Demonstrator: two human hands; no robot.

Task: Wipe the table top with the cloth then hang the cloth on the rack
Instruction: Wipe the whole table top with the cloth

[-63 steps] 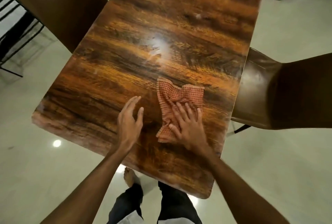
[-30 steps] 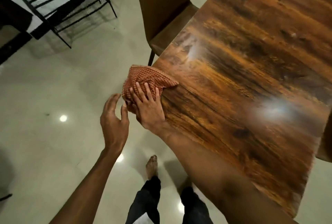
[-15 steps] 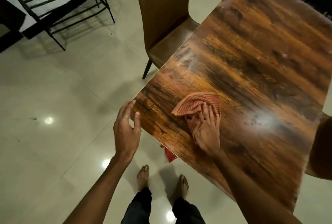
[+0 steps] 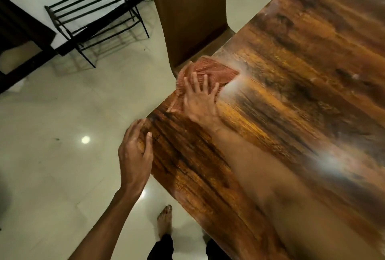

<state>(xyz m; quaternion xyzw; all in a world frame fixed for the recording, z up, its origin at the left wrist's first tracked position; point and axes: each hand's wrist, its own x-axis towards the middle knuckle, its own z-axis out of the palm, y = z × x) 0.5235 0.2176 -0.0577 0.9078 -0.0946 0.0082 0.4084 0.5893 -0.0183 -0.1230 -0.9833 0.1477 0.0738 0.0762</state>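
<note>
The red checked cloth point(image 4: 210, 72) lies bunched on the wooden table point(image 4: 291, 93), right at the table's left edge, a little above the middle of the frame; part of it seems to reach the edge itself. The right hand point(image 4: 200, 101) lies flat on the lower part of the cloth with its fingers point(image 4: 194, 80) spread and straight, pressing it onto the table top rather than gripping it. The right forearm runs down across the table to the lower right of the frame. The left hand point(image 4: 135, 153) is lower and further left, at the table's near corner, with relaxed, slightly curved fingers and nothing in its grasp. Its thumb lies over the wood, but motion blur hides whether the hand touches the table. Just above the cloth a brown chair point(image 4: 187, 13) stands against the table's edge. In the upper left of the frame a black metal rack point(image 4: 93, 20) stands on the pale tiled floor point(image 4: 52, 176) by the wall, well apart from the cloth. A bare foot point(image 4: 164, 222) shows at the bottom middle.
</note>
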